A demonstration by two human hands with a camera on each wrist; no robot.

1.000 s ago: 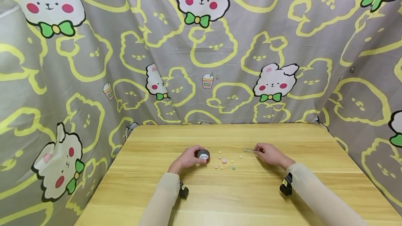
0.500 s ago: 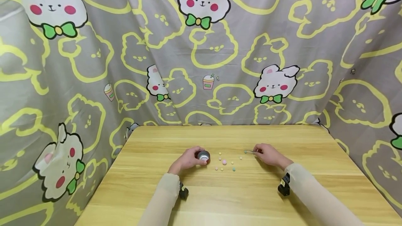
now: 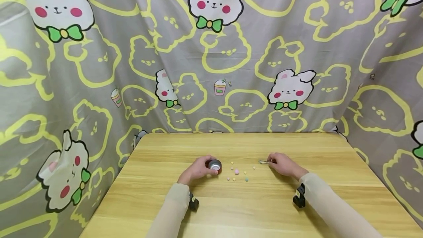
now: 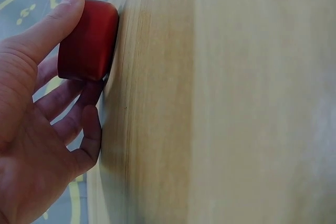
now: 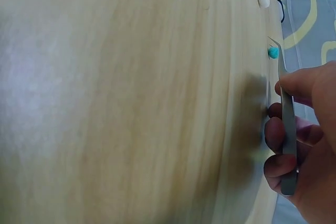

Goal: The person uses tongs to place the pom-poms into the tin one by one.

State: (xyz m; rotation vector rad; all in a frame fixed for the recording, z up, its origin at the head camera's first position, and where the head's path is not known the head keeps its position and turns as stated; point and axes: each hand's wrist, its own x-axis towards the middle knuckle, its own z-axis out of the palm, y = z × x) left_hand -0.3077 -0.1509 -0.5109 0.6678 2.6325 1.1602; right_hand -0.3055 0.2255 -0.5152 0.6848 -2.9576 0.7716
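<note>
My left hand [image 3: 199, 167] grips a small round red tin [image 4: 88, 40] by its side, thumb on one side and fingers on the other. From the head view the tin's silvery inside shows, and it stands on the table. Over to the right, my right hand [image 3: 285, 164] pinches a pair of metal tweezers [image 5: 288, 129] with their tips pointing left. A small teal ball [image 5: 273, 52] lies right at those tips; I cannot tell whether they grip it. Between the hands lie several small balls, among them a larger pink one [image 3: 236, 172] and another teal one [image 3: 246, 179].
The wooden table [image 3: 218, 208] reaches back to a patterned curtain [image 3: 244, 54], which also hangs along both sides. Near the right hand's tweezers a whitish ball [image 5: 263, 1] lies on the wood. Each wrist carries a small black camera [image 3: 299, 198].
The tweezers' tips have come over the teal ball, which shows less in the head view now. The left hand keeps its hold on the tin. The whole head view has shifted slightly.
</note>
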